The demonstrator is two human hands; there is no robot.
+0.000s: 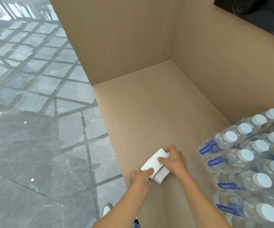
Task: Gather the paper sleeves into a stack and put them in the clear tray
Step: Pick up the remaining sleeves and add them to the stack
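A small stack of white paper sleeves [154, 163] lies flat on the tan counter [149, 112] near its front left edge. My left hand [141, 177] grips the stack's near end, with the forefinger pressed on top. My right hand [174, 159] clasps the stack's right side, thumb on top and fingers curled over the far corner. Both hands touch the stack at once. No clear tray is in view.
Several shrink-wrapped water bottles [248, 162] with white caps and blue labels stand at the right. Tan walls rise behind and to the right of the counter. A black panel with round sockets [254, 9] sits at the top right. Grey marble floor [34, 129] lies left.
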